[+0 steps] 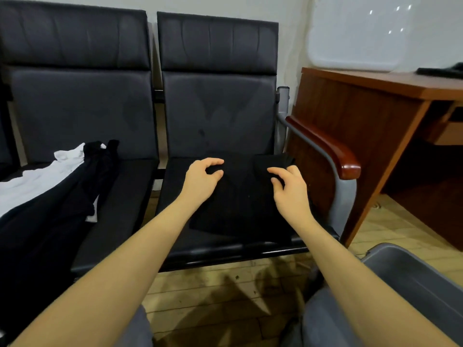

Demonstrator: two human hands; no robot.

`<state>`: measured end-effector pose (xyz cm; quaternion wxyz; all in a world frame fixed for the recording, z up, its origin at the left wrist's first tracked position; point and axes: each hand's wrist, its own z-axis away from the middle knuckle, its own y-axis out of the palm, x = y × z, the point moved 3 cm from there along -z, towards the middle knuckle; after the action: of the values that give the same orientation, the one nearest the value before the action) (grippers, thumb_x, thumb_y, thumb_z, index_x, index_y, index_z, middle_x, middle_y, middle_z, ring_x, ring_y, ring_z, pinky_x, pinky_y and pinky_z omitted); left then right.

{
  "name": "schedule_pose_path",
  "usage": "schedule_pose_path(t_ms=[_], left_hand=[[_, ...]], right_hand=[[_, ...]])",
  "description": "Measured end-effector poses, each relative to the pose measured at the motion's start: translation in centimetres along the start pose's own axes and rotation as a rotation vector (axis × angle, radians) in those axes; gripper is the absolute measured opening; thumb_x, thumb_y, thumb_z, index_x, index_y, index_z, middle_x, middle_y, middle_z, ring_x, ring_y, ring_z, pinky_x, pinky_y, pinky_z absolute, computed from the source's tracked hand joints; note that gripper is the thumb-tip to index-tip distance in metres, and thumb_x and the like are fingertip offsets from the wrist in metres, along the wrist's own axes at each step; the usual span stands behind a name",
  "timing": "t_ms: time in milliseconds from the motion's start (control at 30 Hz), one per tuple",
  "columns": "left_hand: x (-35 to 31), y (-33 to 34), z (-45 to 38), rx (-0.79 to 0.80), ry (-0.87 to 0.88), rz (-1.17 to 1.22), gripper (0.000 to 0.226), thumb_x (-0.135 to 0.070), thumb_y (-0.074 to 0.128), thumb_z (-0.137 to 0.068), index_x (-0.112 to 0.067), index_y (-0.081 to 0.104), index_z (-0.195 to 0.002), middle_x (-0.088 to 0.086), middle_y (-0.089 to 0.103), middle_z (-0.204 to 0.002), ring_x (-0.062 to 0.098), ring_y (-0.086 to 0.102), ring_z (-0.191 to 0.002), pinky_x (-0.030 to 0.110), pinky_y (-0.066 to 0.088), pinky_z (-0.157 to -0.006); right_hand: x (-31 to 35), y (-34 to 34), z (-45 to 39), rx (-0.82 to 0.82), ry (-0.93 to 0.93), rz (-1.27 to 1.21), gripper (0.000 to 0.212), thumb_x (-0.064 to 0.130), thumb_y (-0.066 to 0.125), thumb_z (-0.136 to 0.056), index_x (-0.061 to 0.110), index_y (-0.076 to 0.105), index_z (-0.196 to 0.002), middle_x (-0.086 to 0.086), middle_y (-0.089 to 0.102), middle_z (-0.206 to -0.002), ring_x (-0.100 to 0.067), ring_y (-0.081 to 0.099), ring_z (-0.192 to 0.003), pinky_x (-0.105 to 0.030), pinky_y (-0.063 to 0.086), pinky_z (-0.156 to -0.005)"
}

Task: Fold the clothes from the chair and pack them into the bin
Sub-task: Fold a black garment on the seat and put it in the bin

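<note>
Item: black garment [240, 199], partly folded, lying flat on the right-hand seat [175, 236], long axis running near to far. It is being framed by both hands at its far end. Left hand [200, 179]: fingers curled loosely above the cloth, nothing seen to be pinched. Right hand [288, 186]: the same, slightly nearer. Unfolded black and white clothes [50, 191] are being kept on the left seat. Grey bin [413, 284]: near right, closest to the right hand.
</note>
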<state>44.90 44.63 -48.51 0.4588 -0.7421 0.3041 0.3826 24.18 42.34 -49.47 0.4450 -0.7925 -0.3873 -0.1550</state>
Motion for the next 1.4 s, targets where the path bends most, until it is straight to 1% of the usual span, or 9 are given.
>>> schedule_pose_path(t_ms=[267, 633, 733, 833, 933, 1033, 1233, 1300, 1400], left_hand=[[-8.1, 5.9, -0.4, 0.133, 0.08, 0.175, 0.03, -0.01, 0.065, -0.086, -0.022, 0.067, -0.113, 0.0, 0.06, -0.12, 0.018, 0.059, -0.108, 0.038, 0.049, -0.097], [-14.0, 28.5, 3.6, 0.573, 0.254, 0.088, 0.031, -0.011, 0.062, -0.089, -0.018, 0.064, -0.119, -0.003, 0.054, -0.11, 0.013, 0.054, -0.102, 0.033, 0.045, -0.097], [-13.9, 35.2, 6.1, 0.685, 0.332, -0.011, 0.032, -0.017, 0.06, -0.092, -0.022, 0.06, -0.123, -0.005, 0.047, -0.103, 0.008, 0.047, -0.09, 0.019, 0.036, -0.086], [-12.2, 41.4, 8.9, 0.798, 0.366, -0.078, 0.034, -0.017, 0.057, -0.094, -0.021, 0.057, -0.127, 0.002, 0.051, -0.116, 0.016, 0.049, -0.11, 0.013, 0.029, -0.089], [-9.3, 46.9, 11.3, 0.899, 0.35, -0.171, 0.036, -0.018, 0.052, -0.096, -0.02, 0.052, -0.132, 0.006, 0.046, -0.128, 0.015, 0.049, -0.105, 0.019, 0.034, -0.087], [-5.5, 51.2, 13.5, 0.991, 0.335, -0.276, 0.039, -0.018, 0.049, -0.098, -0.018, 0.047, -0.137, 0.005, 0.041, -0.127, 0.012, 0.046, -0.095, 0.021, 0.038, -0.08], [2.4, 56.2, 15.5, 0.98, 0.334, -0.421, 0.042, -0.014, 0.048, -0.097, -0.011, 0.045, -0.139, 0.006, 0.04, -0.117, 0.02, 0.049, -0.106, 0.027, 0.039, -0.099], [4.1, 57.8, 15.5, 0.964, 0.418, -0.575, 0.045, -0.019, 0.045, -0.099, -0.014, 0.038, -0.143, 0.008, 0.036, -0.127, 0.024, 0.041, -0.116, 0.03, 0.036, -0.101], [5.9, 59.9, 15.7, 1.027, 0.539, -0.797, 0.054, -0.03, 0.041, -0.099, -0.019, 0.022, -0.149, 0.013, 0.017, -0.15, 0.032, 0.021, -0.135, 0.04, 0.022, -0.11]], right_hand=[[-3.9, -9.6, 0.5, -0.194, 0.024, 0.08, 0.029, 0.008, 0.05, -0.096, 0.01, 0.06, -0.123, 0.001, 0.046, -0.098, -0.007, 0.042, -0.081, -0.015, 0.032, -0.067], [-19.9, -20.9, 9.0, -0.322, 0.336, 0.24, 0.032, 0.006, 0.049, -0.096, 0.009, 0.057, -0.127, 0.003, 0.042, -0.096, -0.002, 0.037, -0.073, -0.007, 0.036, -0.068], [-24.6, -22.7, 12.9, -0.282, 0.478, 0.293, 0.035, 0.007, 0.048, -0.097, 0.013, 0.054, -0.131, 0.002, 0.044, -0.102, -0.007, 0.042, -0.08, -0.019, 0.041, -0.068], [-29.2, -23.2, 16.8, -0.241, 0.642, 0.29, 0.039, 0.008, 0.047, -0.097, 0.017, 0.05, -0.135, 0.001, 0.044, -0.125, -0.009, 0.047, -0.095, -0.036, 0.049, -0.082], [-33.3, -22.3, 20.5, -0.148, 0.777, 0.288, 0.044, 0.01, 0.046, -0.097, 0.019, 0.043, -0.14, 0.003, 0.039, -0.133, -0.016, 0.052, -0.105, -0.036, 0.05, -0.081], [-37.2, -20.4, 23.7, -0.008, 0.896, 0.303, 0.048, 0.01, 0.045, -0.098, 0.018, 0.036, -0.145, 0.001, 0.035, -0.135, -0.016, 0.053, -0.087, -0.033, 0.05, -0.073], [-43.3, -15.3, 27.9, 0.181, 1.013, 0.268, 0.053, 0.008, 0.043, -0.099, 0.014, 0.026, -0.149, -0.007, 0.027, -0.144, -0.017, 0.05, -0.095, -0.023, 0.042, -0.072], [-45.4, -13.9, 28.4, 0.288, 1.074, 0.371, 0.056, 0.017, 0.043, -0.1, 0.017, 0.019, -0.151, -0.012, 0.016, -0.15, -0.031, 0.049, -0.111, -0.034, 0.045, -0.081], [-47.8, -12.3, 28.7, 0.428, 1.125, 0.487, 0.058, 0.03, 0.042, -0.1, 0.026, 0.015, -0.151, -0.016, 0.001, -0.155, -0.041, 0.024, -0.135, -0.047, 0.028, -0.107]])
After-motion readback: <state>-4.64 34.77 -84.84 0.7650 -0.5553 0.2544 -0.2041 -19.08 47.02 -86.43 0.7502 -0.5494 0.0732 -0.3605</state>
